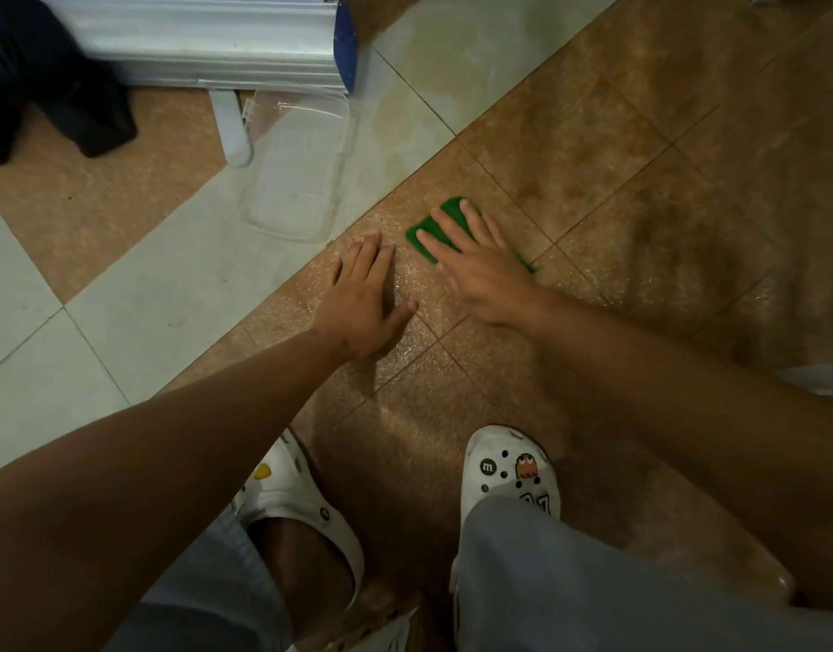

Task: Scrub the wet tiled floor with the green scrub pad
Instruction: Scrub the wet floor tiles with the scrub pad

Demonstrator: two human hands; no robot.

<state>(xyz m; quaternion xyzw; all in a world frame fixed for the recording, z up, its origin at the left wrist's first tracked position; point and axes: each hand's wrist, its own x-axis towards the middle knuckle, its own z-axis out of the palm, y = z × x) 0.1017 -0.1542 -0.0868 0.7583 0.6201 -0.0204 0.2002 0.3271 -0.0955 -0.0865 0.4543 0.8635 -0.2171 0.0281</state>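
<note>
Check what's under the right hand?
The right hand lies flat, fingers straight, pressing the green scrub pad onto the wet brown tiled floor. Pad edges show past the fingers; the pad's middle and the tile beneath it are covered.

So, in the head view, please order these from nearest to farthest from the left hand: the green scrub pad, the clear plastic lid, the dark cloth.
From the left hand:
1. green scrub pad, just to its right, under the right hand.
2. clear plastic lid, ahead on the pale tiles.
3. dark cloth, far upper left.
</note>
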